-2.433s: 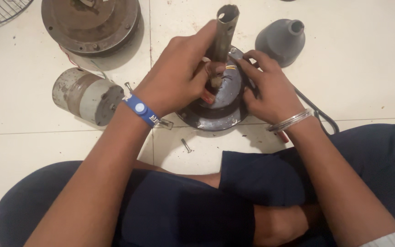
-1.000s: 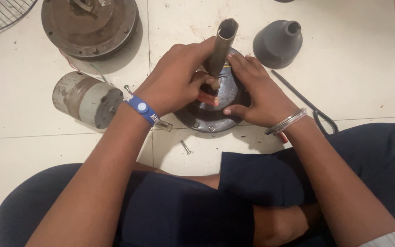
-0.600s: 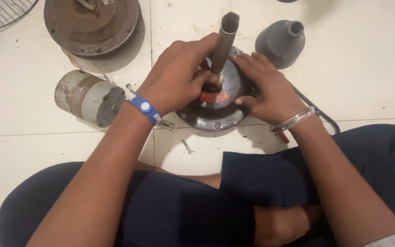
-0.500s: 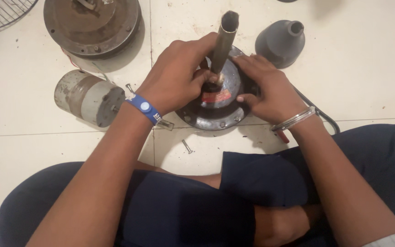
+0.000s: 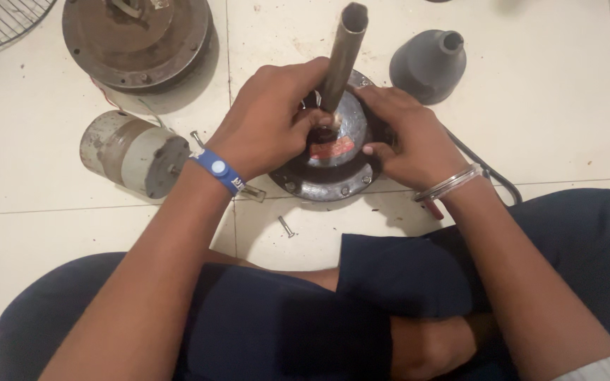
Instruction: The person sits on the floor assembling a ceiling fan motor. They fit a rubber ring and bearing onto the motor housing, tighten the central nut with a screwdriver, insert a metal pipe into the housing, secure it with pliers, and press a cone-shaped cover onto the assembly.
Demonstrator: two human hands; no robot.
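1. Barely anything shifted since the previous frame: both hands stayed put.
2. Left hand (image 5: 270, 120) gripped the pipe (image 5: 340, 53) base; right hand (image 5: 404, 137) pressed the round, dark, bolted metal housing (image 5: 326, 180) on the floor (image 5: 566, 106).

Both forearms are reaching forward from the crossed legs and are coming together in the middle. The left hand (image 5: 266, 120) is curling its fingers inward with the knuckles up. The right hand (image 5: 404, 137) is lying flatter, its fingers spreading toward the left hand.
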